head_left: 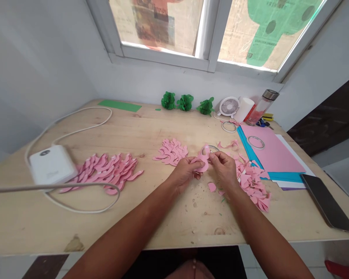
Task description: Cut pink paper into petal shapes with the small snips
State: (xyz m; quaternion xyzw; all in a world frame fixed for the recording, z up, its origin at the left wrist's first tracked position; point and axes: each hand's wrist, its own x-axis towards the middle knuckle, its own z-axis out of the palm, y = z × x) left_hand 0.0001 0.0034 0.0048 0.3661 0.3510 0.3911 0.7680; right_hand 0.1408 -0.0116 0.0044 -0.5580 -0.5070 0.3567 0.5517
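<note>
A curved pink paper cutout (204, 166) is in front of me over the table, with a whitish patch near its upper end. My left hand (186, 171) is closed on its left side, thumb on top. At its upper right edge, my right hand (224, 166) pinches with thumb and forefinger; the fingertips partly hide the spot. Just behind the hands lies a roll of clear tape (213, 147), partly covered. Left of them is a small pile of wavy pink cutouts (172, 150), and pink paper scraps (251, 184) are heaped beside my right wrist.
A larger heap of wavy pink strips (107, 170) lies left, near a white power bank (52, 164) and its looping cable. Green paper ornaments (185, 102), a small fan (229, 106) and a bottle (263, 106) line the back. Coloured sheets (282, 155) and a phone (327, 201) are right.
</note>
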